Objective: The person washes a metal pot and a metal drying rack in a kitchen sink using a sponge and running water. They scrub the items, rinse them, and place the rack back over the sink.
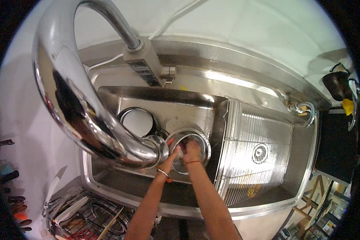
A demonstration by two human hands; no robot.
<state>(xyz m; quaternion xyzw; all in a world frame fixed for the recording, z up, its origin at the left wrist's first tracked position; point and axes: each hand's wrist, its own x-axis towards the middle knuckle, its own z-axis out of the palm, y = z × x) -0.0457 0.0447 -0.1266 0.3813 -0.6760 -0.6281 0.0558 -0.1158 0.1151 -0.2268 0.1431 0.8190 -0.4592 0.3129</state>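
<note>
Inside the left basin of a stainless-steel sink point(198, 115), both hands work at a round metal bowl point(205, 143). My left hand point(173, 154) holds the bowl's near-left rim, thumb toward the inside. Within the bowl's mouth is my right hand point(192, 151), its fingers curled and blurred; whether it holds something is hidden. A second round rim shows around the bowl, perhaps another vessel beneath it. Up and left stands a round dark-sided pot point(137, 122) with a pale round face. The mouth of a large chrome faucet point(160, 150) hangs close beside my left hand.
A wire rack point(258, 129) covers the right basin, with a drain point(259, 152) below. A small tap point(306, 112) stands at the far right corner. A grey box point(145, 64) is at the back wall. Lower left, a wire dish rack point(87, 213) holds utensils.
</note>
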